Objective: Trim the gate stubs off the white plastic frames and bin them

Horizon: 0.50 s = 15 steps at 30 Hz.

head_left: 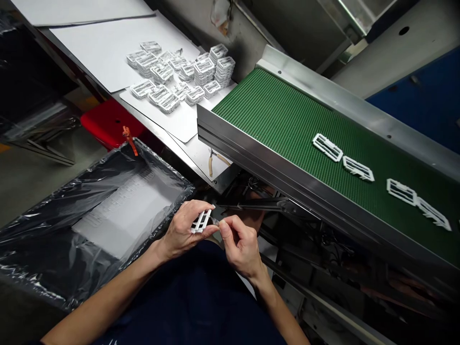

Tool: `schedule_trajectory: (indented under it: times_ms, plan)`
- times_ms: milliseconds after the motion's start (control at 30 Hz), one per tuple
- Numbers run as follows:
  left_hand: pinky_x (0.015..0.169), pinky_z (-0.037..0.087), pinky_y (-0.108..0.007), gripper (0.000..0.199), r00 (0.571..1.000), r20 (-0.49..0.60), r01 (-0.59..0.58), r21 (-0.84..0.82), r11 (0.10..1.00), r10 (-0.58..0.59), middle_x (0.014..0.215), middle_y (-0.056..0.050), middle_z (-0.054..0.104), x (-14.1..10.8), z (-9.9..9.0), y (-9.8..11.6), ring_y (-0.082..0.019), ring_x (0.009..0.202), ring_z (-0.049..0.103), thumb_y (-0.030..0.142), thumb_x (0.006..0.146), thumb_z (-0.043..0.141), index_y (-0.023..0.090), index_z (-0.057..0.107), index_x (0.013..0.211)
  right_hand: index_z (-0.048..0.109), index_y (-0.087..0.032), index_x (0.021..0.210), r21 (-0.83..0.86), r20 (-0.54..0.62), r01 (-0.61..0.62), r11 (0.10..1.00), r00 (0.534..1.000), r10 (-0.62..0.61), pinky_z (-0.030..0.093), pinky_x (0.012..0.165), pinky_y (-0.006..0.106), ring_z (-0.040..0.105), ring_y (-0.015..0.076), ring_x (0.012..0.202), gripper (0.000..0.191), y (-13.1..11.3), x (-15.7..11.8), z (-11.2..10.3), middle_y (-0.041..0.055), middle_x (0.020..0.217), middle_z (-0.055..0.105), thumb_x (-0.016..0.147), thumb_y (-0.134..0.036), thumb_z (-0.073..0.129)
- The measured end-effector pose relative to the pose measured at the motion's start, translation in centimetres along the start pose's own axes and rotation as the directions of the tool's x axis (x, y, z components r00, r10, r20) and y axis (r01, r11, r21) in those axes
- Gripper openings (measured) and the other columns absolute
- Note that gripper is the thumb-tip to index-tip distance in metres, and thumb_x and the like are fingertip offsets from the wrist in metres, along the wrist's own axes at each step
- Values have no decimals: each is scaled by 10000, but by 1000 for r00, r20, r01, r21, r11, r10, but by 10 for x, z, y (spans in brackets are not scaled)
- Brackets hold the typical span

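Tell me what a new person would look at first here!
Probably the green belt on the right, with white frames lying on it. Then the white piles to its left, and the left hand near the middle, holding a white piece.

The lone camera sat on the person's head, facing forward and down over dark blue clothing (pixel 201 302), with the left hand (pixel 185 227) and right hand (pixel 242 244) close below. From there the near edge of the table (pixel 161 135) and the side of the conveyor (pixel 273 110) slanted down rightward, the table's near corner just past the hands.
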<state>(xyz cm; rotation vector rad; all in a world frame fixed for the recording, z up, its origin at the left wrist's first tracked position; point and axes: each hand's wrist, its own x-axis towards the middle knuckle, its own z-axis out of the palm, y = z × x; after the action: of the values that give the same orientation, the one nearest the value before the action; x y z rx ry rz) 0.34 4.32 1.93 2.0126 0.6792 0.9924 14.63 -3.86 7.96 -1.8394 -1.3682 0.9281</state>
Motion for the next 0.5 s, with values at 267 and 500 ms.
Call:
schedule_trajectory:
  times_ms: [267,500]
  plan:
    - [795,412,-310,389,988,6,154,-73,985,-154,978,-76,599,-3,-3,-4,-211,886,558,361,803,639,182,519,1127,600,-177,855,-136,-157,-220,966,968,198,397,538,203,504,101,556,384,79,67,7,-12,646,573,913,-441,327]
    - [605,423,-227,445,664,268,594,-755,276,-698,850,-52,568,-12,-14,0,-129,668,502,484,929,308,166,588,1063,577,-135,1037,-489,-156,-152,859,984,86,495,775,346,596,155,858,256,132,203,13,64,999,613,887,-333,511]
